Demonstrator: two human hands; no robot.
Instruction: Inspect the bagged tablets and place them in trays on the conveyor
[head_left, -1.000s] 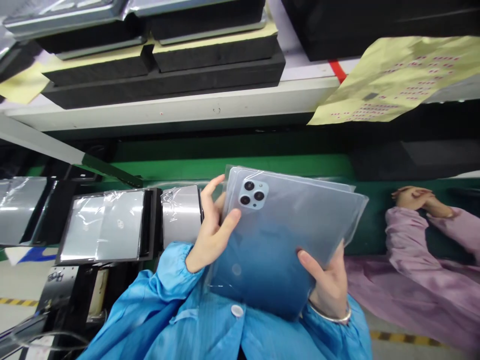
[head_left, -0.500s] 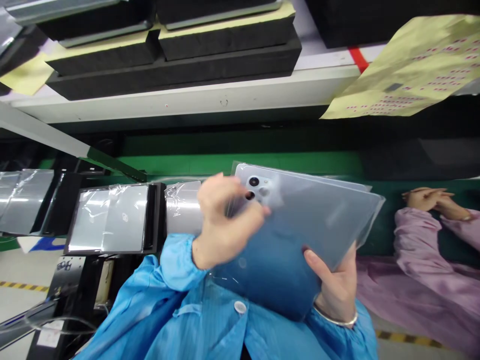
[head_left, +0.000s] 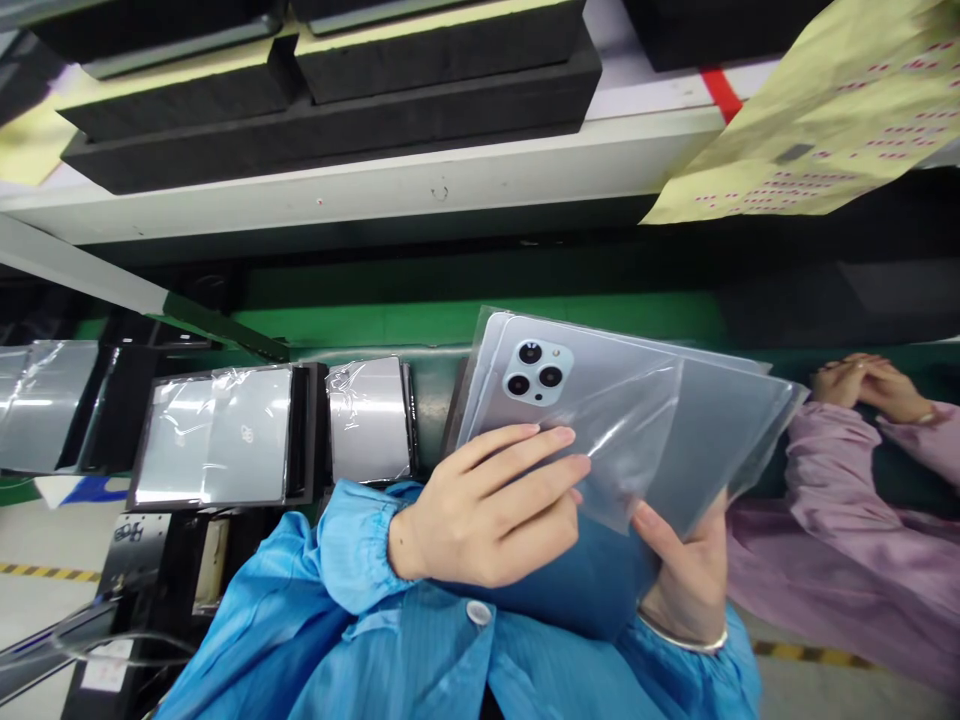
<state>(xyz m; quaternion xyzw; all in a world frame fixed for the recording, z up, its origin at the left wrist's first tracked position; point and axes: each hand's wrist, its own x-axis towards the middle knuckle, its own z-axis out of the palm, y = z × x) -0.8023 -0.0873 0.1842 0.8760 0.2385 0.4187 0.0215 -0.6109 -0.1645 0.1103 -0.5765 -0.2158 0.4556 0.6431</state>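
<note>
My left hand (head_left: pixel 487 505) holds a clear plastic bag (head_left: pixel 626 440), with my fingers flat across it. My right hand (head_left: pixel 686 580) grips the low edge of the gray phone-shaped panel (head_left: pixel 600 375) in the bag, near my blue coat (head_left: pixel 480 660). Left of the panel sit wrapped silver panels (head_left: pixel 214 435). Right of it, a co-worker's hands (head_left: pixel 862 390) rest clasped. Past it lie black foam trays (head_left: pixel 322 90).

Shelf: my white shelf (head_left: pixel 450 185) is above, and black foam trays (head_left: pixel 322 150) are lying on it.
Bench: my green bench (head_left: pixel 390 322) is below, with black holders (head_left: pixel 304 430) and plastic-wrapped phone backs (head_left: pixel 217 435) on it.
</note>
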